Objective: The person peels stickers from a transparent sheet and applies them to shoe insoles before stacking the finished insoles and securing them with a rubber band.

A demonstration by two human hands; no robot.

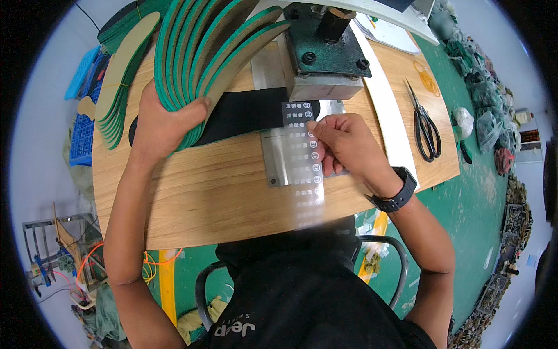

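Insoles (209, 52), green-edged with tan faces, stand fanned on edge near the far left corner of the wooden tabletop (203, 198); left hand (160, 119) clasps the near end of the fan from below, thumb over the front one, apparently to keep the stack upright and within reach. One black insole (250, 113) lies flat with its toe end under the green press head (325, 46), on the metal base plate (285, 163) at the far middle of the tabletop. Right hand (346, 145) pinches a clear strip of small white labels (308, 157) between thumb and fingers, grip closed on the strip's right edge; strip runs from the press head toward the near edge, its top end laid across the black insole, seemingly to line a label up below the head. Lower end of strip is motion-blurred. Black scissors (425, 129) lie near the right edge, well apart from both hands. A second insole stack (119, 87) leans at the left edge. Black watch (398, 195) on right wrist.
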